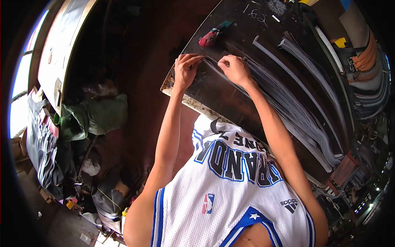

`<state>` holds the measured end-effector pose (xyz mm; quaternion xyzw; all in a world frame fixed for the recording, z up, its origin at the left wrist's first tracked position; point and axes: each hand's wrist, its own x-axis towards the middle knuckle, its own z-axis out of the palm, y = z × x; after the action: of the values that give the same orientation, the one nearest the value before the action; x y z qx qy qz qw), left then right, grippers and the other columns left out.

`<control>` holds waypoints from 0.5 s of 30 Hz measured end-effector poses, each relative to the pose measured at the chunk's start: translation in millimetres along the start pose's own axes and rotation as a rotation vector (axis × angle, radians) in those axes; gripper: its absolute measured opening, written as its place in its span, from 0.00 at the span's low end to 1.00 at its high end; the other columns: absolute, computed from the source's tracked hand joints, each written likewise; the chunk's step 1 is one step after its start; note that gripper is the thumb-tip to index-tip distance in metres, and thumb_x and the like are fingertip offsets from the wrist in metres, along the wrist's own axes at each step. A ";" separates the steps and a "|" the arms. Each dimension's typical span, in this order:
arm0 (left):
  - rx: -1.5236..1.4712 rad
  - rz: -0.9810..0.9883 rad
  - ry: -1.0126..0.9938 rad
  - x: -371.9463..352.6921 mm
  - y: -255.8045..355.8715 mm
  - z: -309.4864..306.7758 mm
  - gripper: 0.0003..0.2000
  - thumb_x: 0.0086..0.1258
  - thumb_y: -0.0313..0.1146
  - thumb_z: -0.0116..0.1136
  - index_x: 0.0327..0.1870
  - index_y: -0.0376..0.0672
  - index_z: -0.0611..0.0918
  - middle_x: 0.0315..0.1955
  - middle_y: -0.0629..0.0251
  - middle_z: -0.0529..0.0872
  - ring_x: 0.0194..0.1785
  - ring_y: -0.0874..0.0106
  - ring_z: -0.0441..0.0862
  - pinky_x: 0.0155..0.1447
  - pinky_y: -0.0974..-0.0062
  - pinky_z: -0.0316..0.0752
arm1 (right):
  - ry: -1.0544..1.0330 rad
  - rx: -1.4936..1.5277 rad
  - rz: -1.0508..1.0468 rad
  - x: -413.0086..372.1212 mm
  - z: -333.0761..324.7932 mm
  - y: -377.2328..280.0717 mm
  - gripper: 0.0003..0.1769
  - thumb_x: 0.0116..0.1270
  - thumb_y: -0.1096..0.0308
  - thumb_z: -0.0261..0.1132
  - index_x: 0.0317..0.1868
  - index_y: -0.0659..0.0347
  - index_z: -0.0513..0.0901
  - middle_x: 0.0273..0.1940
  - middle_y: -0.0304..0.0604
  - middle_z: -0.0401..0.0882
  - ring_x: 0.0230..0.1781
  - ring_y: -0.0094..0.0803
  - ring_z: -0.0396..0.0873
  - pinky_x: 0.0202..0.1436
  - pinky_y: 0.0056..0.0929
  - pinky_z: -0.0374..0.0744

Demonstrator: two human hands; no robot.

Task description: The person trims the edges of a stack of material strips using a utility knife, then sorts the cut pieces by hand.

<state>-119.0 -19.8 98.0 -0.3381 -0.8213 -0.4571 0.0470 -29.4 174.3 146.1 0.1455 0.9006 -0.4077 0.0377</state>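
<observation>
My left hand (188, 71) is over the near left corner of the dark table, its thumb and fingertips pinched on the end of a thin grey strip (222, 74). From there the strip runs down to the right, passing under my right wrist. My right hand (235, 70) is a little to the right, above the table, with its fingers curled closed. Whatever lies in its fingertips, if anything, is too small to make out. Beside my right forearm lies a long bundle of similar grey strips (284, 105), partly hidden by the arm.
On the dark table (242, 35) lie two more strip bundles (319, 66), a red and teal cloth item (210, 38) and white chalk (275, 18). Rolled material and brown belts (364, 61) are at the far right. A green sack (105, 115) and heaped scraps (43, 148) are at left.
</observation>
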 end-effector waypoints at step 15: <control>0.049 -0.009 0.005 -1.5 -1.6 3.3 0.11 0.64 0.27 0.66 0.46 0.51 0.91 0.42 0.72 0.89 0.48 0.68 0.81 0.55 0.71 0.71 | 0.296 -0.052 -0.279 -9.1 29.2 2.1 0.04 0.61 0.71 0.69 0.31 0.58 0.81 0.32 0.44 0.79 0.37 0.45 0.80 0.43 0.41 0.78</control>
<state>-118.0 -18.6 94.4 -0.3321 -0.8336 -0.4379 0.0550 -21.6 151.8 126.8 0.0766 0.9179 -0.3600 -0.1484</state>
